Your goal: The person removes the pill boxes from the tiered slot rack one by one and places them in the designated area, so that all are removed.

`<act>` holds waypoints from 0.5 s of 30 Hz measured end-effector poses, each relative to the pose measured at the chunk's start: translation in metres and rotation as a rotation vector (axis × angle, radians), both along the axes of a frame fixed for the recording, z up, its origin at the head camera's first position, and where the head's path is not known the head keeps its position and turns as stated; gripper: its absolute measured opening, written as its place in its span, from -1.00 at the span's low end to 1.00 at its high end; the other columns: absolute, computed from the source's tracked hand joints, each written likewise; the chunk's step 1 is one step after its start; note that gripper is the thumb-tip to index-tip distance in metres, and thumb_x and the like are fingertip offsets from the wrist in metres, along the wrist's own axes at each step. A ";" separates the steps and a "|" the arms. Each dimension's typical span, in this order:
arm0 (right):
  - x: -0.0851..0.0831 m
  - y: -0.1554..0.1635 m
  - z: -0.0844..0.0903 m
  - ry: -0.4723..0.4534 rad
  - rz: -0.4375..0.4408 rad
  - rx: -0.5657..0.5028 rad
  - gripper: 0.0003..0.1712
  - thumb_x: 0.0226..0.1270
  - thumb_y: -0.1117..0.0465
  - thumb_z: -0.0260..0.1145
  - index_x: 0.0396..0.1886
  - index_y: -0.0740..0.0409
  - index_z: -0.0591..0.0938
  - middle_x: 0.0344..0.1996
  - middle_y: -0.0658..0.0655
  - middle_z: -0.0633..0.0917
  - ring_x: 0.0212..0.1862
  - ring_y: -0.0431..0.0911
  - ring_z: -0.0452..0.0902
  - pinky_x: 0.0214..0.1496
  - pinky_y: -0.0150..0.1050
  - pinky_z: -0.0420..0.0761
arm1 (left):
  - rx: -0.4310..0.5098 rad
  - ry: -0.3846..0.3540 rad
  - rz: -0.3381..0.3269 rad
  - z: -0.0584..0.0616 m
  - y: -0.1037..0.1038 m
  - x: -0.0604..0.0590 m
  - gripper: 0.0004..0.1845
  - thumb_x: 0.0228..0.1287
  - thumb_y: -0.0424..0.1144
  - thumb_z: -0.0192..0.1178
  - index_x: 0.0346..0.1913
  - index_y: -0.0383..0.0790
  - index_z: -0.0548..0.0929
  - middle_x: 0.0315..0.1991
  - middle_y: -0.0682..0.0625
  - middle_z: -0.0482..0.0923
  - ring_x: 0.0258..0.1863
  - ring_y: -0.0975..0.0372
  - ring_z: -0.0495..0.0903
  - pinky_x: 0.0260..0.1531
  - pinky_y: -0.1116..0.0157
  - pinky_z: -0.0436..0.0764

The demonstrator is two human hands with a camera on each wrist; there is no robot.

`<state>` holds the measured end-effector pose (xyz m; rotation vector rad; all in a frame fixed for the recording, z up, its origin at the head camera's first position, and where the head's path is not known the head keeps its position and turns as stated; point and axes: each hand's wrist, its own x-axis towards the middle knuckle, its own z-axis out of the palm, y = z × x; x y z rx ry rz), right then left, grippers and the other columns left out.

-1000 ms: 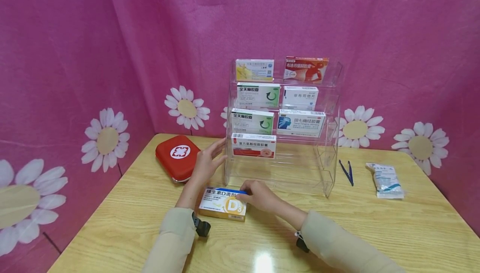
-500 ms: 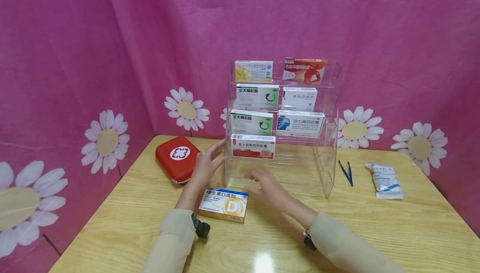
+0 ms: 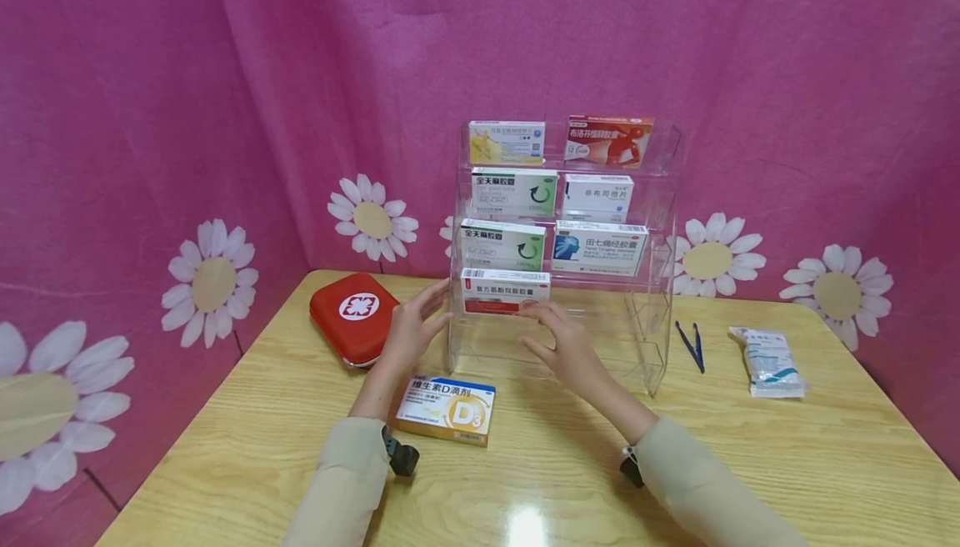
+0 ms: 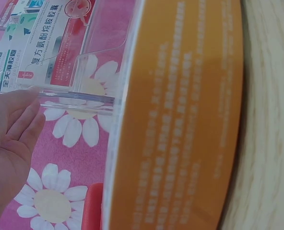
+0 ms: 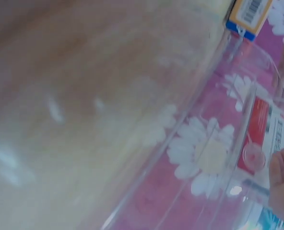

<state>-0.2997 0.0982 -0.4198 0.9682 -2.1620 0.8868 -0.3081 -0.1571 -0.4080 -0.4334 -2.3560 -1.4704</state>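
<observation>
A clear acrylic rack (image 3: 663,345) stands on the table with medicine boxes on its tiers. My left hand (image 3: 409,332) rests its extended fingers against the rack's left side; the left wrist view shows the fingertips at the clear edge. In front of the rack, my right hand (image 3: 564,351) reaches up to a red-and-white medicine box (image 3: 498,288). Its fingers overlap that box's lower right corner, thumb apart below. In the right wrist view, fingertips (image 5: 278,168) lie over the box's end. A yellow-and-white vitamin D box (image 3: 444,410) lies flat on the table near the left forearm.
A red zippered case (image 3: 352,319) lies left of the rack. To the right are blue tweezers (image 3: 693,347) and a white plastic packet (image 3: 770,363). Several other medicine boxes, among them a red one (image 3: 609,142), fill the upper tiers. A pink flowered curtain (image 3: 360,55) hangs behind.
My right hand has let go of the vitamin D box and moved up and right to the red-and-white box on the rack. The left hand stays at the rack's side.
</observation>
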 end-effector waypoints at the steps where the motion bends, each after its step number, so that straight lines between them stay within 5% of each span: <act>1: -0.002 0.002 0.002 0.031 -0.003 -0.017 -0.55 0.04 0.37 0.51 -0.02 0.30 0.63 -0.07 0.23 0.69 0.01 0.08 0.65 0.02 -0.04 0.73 | -0.002 -0.002 0.001 0.000 0.000 0.000 -0.42 0.21 -0.49 0.28 0.32 -0.29 0.47 0.23 -0.24 0.56 0.23 -0.05 0.57 0.22 0.12 0.58; 7: -0.014 0.012 0.011 0.123 -0.091 -0.102 -0.54 -0.04 0.36 0.55 -0.08 0.31 0.65 -0.20 0.25 0.68 -0.19 0.09 0.65 -0.17 -0.06 0.75 | -0.004 -0.005 -0.001 0.000 0.000 0.000 -0.41 0.21 -0.48 0.28 0.33 -0.29 0.46 0.26 -0.24 0.53 0.24 -0.05 0.56 0.23 0.13 0.57; 15: -0.025 0.017 0.017 0.052 -0.123 -0.176 -0.50 0.02 0.45 0.49 0.03 0.37 0.60 -0.03 0.34 0.62 -0.04 0.18 0.59 -0.03 0.06 0.74 | 0.010 -0.001 -0.004 0.001 0.001 0.001 -0.43 0.21 -0.49 0.28 0.31 -0.31 0.48 0.24 -0.25 0.54 0.22 -0.06 0.57 0.23 0.12 0.58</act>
